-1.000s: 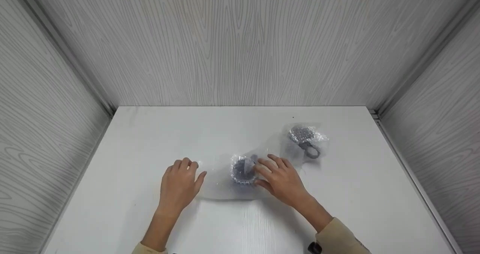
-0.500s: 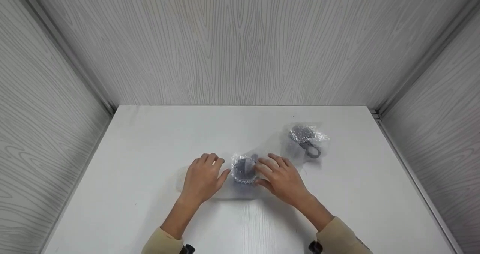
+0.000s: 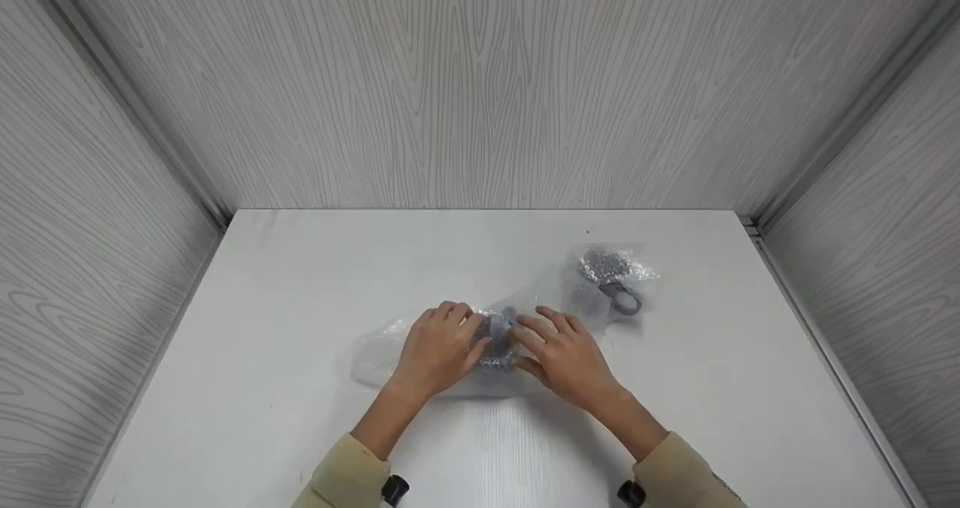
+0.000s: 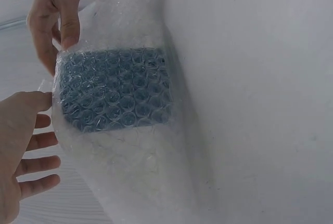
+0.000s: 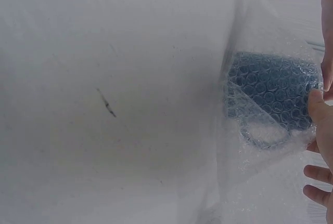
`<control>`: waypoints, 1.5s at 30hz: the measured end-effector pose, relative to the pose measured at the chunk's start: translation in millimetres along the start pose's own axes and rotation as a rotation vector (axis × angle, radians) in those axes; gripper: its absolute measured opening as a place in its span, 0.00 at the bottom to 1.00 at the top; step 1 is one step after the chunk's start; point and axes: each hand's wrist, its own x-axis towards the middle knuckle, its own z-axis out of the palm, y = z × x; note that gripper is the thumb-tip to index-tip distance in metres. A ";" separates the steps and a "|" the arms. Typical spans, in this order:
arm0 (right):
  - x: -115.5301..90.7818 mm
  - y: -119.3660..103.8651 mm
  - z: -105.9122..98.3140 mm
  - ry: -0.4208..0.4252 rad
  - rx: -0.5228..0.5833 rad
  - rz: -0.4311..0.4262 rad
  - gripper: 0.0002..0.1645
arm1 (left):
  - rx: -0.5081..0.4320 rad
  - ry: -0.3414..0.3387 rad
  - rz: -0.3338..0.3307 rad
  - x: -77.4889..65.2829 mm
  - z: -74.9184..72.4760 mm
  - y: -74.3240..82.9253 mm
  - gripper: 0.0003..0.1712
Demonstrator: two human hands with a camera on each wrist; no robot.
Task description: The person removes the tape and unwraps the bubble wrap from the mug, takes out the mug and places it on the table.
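A blue mug [image 4: 117, 89] stands inside bubble wrap [image 4: 130, 167] on the table, its looped handle [image 5: 265, 134] showing through the wrap in the right wrist view. My left hand [image 3: 439, 347] is at the mug's left side. In the left wrist view its thumb touches the wrap by the rim, and the other fingers are loosely spread. My right hand [image 3: 562, 358] holds the mug's right side at the rim through the wrap, thumb [image 5: 316, 107] on the outside. Between the hands in the head view, the mug's opening is partly covered.
A second dark mug [image 3: 621, 298] in bubble wrap lies at the back right, its handle toward the front right. A loose end of wrap [image 3: 379, 354] spreads left of my left hand. Wood-grain panels [image 3: 480, 88] wall the white table [image 3: 337, 268] at the back and sides.
My left hand has moved right, from the wrap's left part up to the mug. A flap of wrap now shows behind it on the left. My right hand has stayed in place.
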 end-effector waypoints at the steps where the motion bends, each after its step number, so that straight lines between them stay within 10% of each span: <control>1: 0.0 0.0 -0.2 -0.002 -0.001 0.000 0.28 | -0.001 0.001 0.004 0.9 1.8 0.5 0.20; 45: 3.8 5.5 -5.5 -0.095 0.104 0.024 0.31 | -0.016 -0.028 0.015 13.4 10.6 11.5 0.15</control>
